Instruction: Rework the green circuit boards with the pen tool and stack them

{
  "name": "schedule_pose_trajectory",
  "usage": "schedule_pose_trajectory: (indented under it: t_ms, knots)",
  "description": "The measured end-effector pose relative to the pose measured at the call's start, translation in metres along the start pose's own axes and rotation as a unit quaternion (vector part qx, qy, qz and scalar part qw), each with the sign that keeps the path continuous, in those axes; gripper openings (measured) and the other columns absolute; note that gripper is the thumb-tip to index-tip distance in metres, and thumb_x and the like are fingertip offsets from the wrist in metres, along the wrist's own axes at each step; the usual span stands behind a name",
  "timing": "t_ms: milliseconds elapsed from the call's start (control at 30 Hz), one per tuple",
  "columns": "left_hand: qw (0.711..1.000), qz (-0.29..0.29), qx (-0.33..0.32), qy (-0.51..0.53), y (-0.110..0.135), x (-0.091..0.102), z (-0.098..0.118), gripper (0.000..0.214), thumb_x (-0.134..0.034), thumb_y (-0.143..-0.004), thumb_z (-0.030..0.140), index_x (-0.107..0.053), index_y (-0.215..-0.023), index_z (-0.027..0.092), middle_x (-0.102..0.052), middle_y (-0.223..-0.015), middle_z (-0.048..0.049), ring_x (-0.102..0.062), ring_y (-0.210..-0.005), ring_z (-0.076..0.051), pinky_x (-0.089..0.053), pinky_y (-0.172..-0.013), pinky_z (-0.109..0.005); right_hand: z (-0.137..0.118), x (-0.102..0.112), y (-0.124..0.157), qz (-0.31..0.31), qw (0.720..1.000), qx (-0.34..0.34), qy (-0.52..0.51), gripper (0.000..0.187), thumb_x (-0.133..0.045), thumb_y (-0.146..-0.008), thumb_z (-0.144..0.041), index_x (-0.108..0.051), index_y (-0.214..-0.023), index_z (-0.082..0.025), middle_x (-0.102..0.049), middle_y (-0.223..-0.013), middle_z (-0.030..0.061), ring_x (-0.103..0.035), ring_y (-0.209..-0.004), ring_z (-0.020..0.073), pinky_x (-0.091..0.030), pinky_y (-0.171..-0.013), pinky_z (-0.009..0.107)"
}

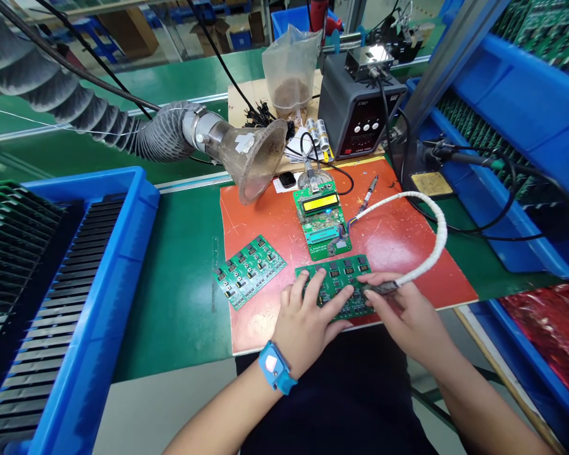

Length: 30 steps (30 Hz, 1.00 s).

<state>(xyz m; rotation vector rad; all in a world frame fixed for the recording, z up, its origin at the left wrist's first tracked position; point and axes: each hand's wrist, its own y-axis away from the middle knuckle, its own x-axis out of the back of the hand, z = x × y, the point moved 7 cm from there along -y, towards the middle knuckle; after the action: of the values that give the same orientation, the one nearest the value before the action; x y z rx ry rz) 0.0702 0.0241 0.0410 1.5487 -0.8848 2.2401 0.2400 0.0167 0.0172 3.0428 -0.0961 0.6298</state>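
Spread over a green circuit board panel (348, 268), my left hand (308, 306) presses it against the red mat; the wrist wears a blue strap. Between the thumb and fingers of my right hand (403, 309) is a dark probe (382, 289), its tip at the panel's right part. A white wrapped cable (439, 234) loops from the probe to a green programmer board (318, 221) with a lit yellow display, just beyond the panel. Left of my hands lies a second circuit board panel (251, 268). My fingers hide parts of the held-down panel.
A fume extraction hose (256, 158) opens above the mat (275, 328). Blue bins with racked boards stand left (140, 208) and right (483, 145). At the back are a soldering station (360, 107) and a plastic bag (291, 69). A pen (368, 193) lies on the mat.
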Motion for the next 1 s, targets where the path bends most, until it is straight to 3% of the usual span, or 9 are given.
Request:
schedule_pose_trajectory:
  t_ms: [167,267,467,600,733,1000]
  knots:
    - [0.994,-0.011,-0.02,0.104,0.012,0.0,-0.028,0.077,-0.069,-0.077,0.057,-0.042,-0.139,0.019,-0.028,-0.149,-0.021,-0.031,-0.137,-0.039,-0.038,-0.105,-0.056,-0.001,0.002,0.0,0.001,1.0,-0.012,-0.005,0.018,-0.058,-0.093,-0.036,-0.056,-0.108,-0.025,-0.065,-0.111,0.0072,-0.068,-0.086,0.0207,-0.059,-0.077,0.037]
    - [0.991,-0.031,-0.02,0.125,0.017,-0.005,-0.04,0.076,-0.07,-0.078,0.052,-0.04,-0.139,0.019,-0.021,-0.154,-0.0211,-0.021,-0.143,-0.04,-0.032,-0.109,-0.06,-0.001,0.006,0.001,0.022,0.999,-0.035,-0.016,0.02,-0.061,-0.091,-0.037,-0.058,-0.106,-0.024,-0.068,-0.104,0.0065,-0.069,-0.08,0.0193,-0.059,-0.073,0.034]
    - [0.985,-0.028,-0.016,0.167,0.017,-0.008,-0.042,0.073,-0.07,-0.079,0.049,-0.039,-0.139,0.02,-0.025,-0.153,-0.0211,-0.029,-0.142,-0.036,-0.036,-0.109,-0.055,-0.012,0.006,0.005,0.065,0.995,-0.047,-0.063,0.024,-0.064,-0.089,-0.036,-0.059,-0.109,-0.023,-0.07,-0.101,0.0068,-0.069,-0.071,0.0166,-0.062,-0.069,0.032]
    - [0.985,-0.024,-0.015,0.17,0.016,-0.007,-0.042,0.074,-0.071,-0.078,0.048,-0.039,-0.139,0.02,-0.026,-0.152,-0.0208,-0.03,-0.142,-0.036,-0.037,-0.109,-0.056,-0.019,-0.006,0.006,0.061,0.994,-0.023,-0.085,0.022,-0.062,-0.09,-0.034,-0.058,-0.109,-0.023,-0.07,-0.102,0.0067,-0.069,-0.074,0.0165,-0.062,-0.068,0.031]
    - [0.985,-0.024,-0.01,0.171,0.016,-0.007,-0.043,0.075,-0.071,-0.078,0.049,-0.038,-0.139,0.021,-0.026,-0.152,-0.0205,-0.031,-0.141,-0.037,-0.038,-0.108,-0.057,-0.017,-0.017,0.007,0.045,0.998,-0.002,-0.05,0.018,-0.059,-0.092,-0.03,-0.058,-0.109,-0.024,-0.069,-0.103,0.0061,-0.07,-0.082,0.0182,-0.06,-0.078,0.034]
    - [0.985,-0.023,-0.008,0.169,0.016,-0.007,-0.042,0.075,-0.071,-0.078,0.051,-0.039,-0.139,0.021,-0.027,-0.151,-0.0205,-0.031,-0.141,-0.036,-0.04,-0.107,-0.056,-0.025,-0.015,0.008,0.045,0.997,0.039,0.038,0.016,-0.057,-0.092,-0.026,-0.058,-0.108,-0.026,-0.069,-0.101,0.0046,-0.069,-0.087,0.0197,-0.058,-0.081,0.036]
